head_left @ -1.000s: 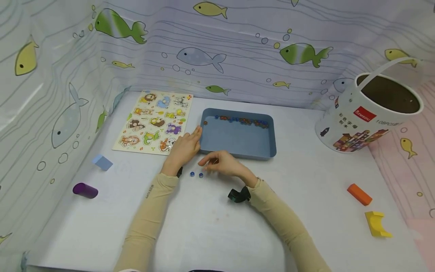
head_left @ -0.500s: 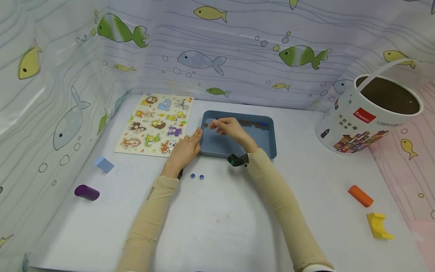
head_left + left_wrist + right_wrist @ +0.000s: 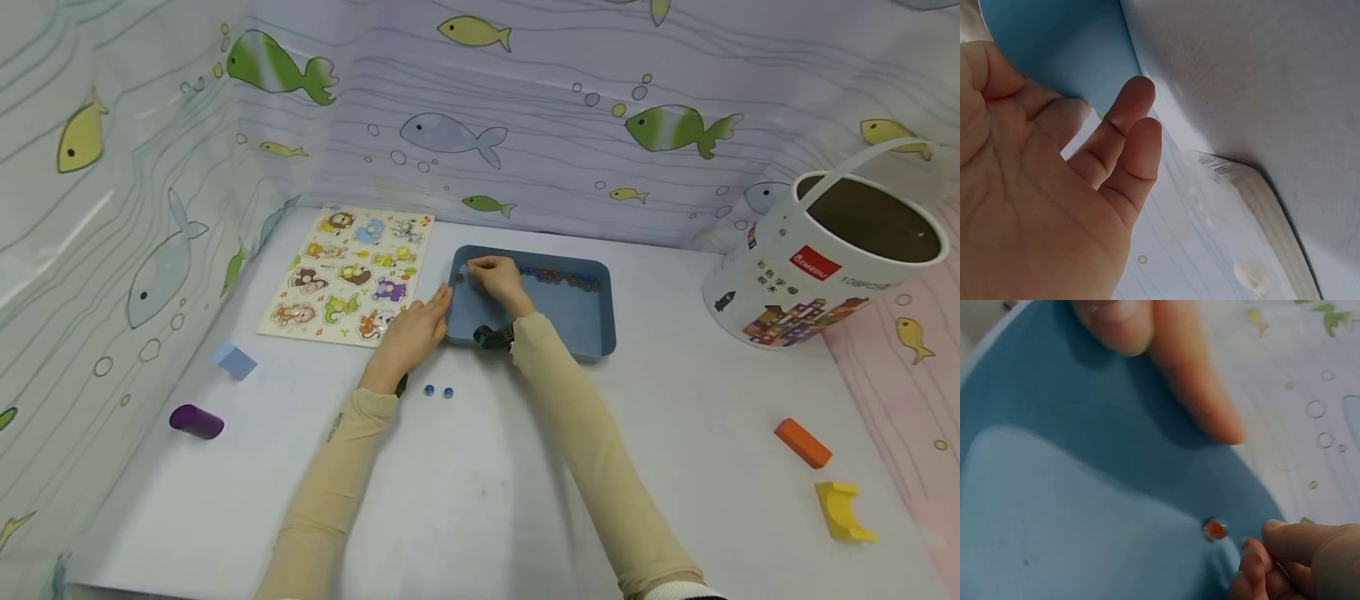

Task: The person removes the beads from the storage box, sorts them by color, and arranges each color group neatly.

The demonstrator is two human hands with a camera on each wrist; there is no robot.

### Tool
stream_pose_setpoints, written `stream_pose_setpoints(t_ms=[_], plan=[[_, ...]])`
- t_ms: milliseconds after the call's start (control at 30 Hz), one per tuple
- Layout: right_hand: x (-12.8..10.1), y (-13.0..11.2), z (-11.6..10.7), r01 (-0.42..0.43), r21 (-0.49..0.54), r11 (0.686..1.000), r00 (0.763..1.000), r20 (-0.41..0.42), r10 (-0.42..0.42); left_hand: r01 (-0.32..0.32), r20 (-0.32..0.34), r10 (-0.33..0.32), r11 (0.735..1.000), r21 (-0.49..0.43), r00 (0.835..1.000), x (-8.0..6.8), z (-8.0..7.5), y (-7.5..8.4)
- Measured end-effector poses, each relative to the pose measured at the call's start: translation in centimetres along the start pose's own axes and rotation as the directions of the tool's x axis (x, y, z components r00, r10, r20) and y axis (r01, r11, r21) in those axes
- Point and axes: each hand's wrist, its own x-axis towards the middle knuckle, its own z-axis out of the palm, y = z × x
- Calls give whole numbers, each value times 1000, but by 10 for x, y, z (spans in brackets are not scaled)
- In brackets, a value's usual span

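A shallow blue tray (image 3: 577, 321) lies mid-table, with several small coloured beads (image 3: 558, 274) strung along its far wall. My right hand (image 3: 491, 279) is inside the tray's far left corner with its fingers curled down; whether they pinch a bead is hidden. In the right wrist view a finger (image 3: 1191, 387) reaches over the tray floor (image 3: 1054, 487) and a red bead (image 3: 1213, 529) lies in the corner. My left hand (image 3: 411, 332) rests with straight fingers (image 3: 1129, 144) against the tray's left outer wall. Two blue beads (image 3: 438, 391) lie on the table by my left wrist.
An animal puzzle board (image 3: 348, 275) lies left of the tray. A white bucket (image 3: 825, 258) leans at the far right. An orange block (image 3: 802, 442) and a yellow block (image 3: 843, 510) sit right; a pale blue cube (image 3: 234, 362) and a purple cylinder (image 3: 197, 421) sit left. Fish-print sheets wall the table.
My right hand has left the table in front of the tray, gone into the tray and slid to its far left corner. The left hand and the two blue beads stayed put.
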Motion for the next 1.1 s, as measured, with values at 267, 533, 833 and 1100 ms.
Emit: stream_pose_setpoints(t_ms=[267, 533, 833, 1100], plan=[[-3, -3, 19, 50, -208, 977, 998, -35, -59, -11, -11, 11, 1000, 12, 1000, -3, -1, 1], [-5, -4, 30, 127, -345, 930, 989, -33, -147, -11, -21, 12, 1000, 12, 1000, -3, -3, -1], [-11, 6, 16, 202, -279, 939, 975, 144, -167, -13, -12, 14, 999, 36, 1000, -2, -4, -1], [-37, 7, -3, 245, -237, 940, 960, 196, -201, 1, 17, -1, 1000, 24, 1000, 0, -4, 0]])
